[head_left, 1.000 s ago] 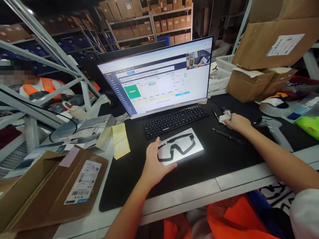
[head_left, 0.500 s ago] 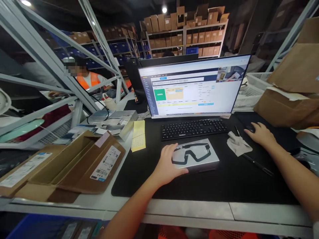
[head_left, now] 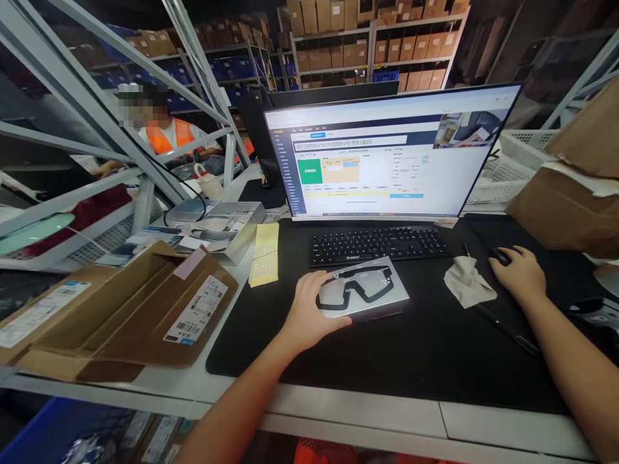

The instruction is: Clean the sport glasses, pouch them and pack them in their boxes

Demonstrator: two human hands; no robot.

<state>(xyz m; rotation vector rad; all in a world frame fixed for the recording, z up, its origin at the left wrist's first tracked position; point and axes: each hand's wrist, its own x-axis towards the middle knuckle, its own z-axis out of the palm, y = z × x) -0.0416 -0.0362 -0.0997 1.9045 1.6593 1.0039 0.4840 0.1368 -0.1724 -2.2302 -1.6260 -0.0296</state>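
A flat silver box printed with black goggles lies on the black desk mat in front of the keyboard. My left hand grips the box's left end, thumb along its near edge and fingers over the top. My right hand rests curled over a black mouse at the right. A crumpled white cloth lies between the box and that hand, apart from both.
A lit monitor stands behind the keyboard. An open cardboard box sits at the left, a yellow label sheet beside it. A pen lies near my right forearm. Cartons stand at the right. A person in an orange vest sits beyond the rack.
My right hand let go of the white cloth and moved right onto the mouse. My left hand has stayed on the silver box. The view swung to the left.
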